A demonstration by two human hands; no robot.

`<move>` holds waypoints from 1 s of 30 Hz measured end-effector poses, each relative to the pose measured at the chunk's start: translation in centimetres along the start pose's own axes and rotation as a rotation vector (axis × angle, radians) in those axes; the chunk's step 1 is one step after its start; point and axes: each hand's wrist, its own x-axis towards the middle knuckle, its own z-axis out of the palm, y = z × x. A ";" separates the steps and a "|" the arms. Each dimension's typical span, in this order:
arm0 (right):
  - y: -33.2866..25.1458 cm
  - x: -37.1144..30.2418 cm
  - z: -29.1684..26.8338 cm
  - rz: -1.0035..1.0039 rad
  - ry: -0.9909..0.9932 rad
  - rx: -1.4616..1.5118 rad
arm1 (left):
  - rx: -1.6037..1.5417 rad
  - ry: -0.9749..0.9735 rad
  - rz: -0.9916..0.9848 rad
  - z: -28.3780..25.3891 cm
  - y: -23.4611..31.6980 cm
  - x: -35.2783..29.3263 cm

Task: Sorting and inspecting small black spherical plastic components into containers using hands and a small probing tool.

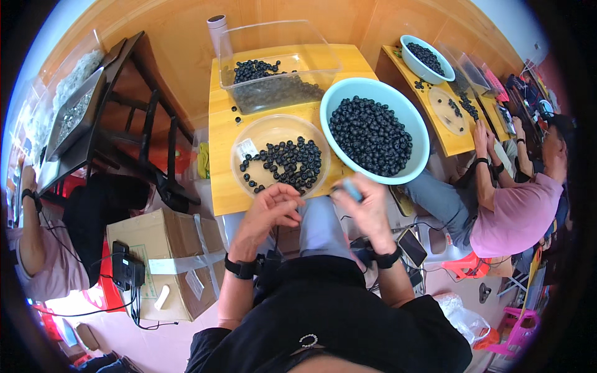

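My left hand [270,208] hovers at the near edge of the yellow table [224,180], fingers curled together, just below a clear round lid [261,133] holding several small black round parts [289,163]; whether it holds one I cannot tell. My right hand [367,205] is closed around a small light-blue tool [352,188], close to the rim of a light-blue basin [420,133] filled with black parts [370,135]. Both wrists wear black bands.
A clear plastic bin [280,59] with more black parts stands at the table's far side. A cardboard box [168,261] sits on the floor at left, a dark frame table [118,118] behind it. A person in pink [516,211] works at another table [448,140] on the right.
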 end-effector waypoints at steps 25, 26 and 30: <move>5.0 1.4 -6.7 0.041 0.492 -0.870 | 1.317 0.576 0.481 -5.3 -0.9 8.6; 5.0 1.4 -6.6 0.012 0.499 -0.868 | 1.343 0.573 0.507 -5.4 -1.1 8.8; 5.1 1.4 -6.7 0.016 0.493 -0.864 | 1.307 0.528 0.562 -5.8 -1.5 9.3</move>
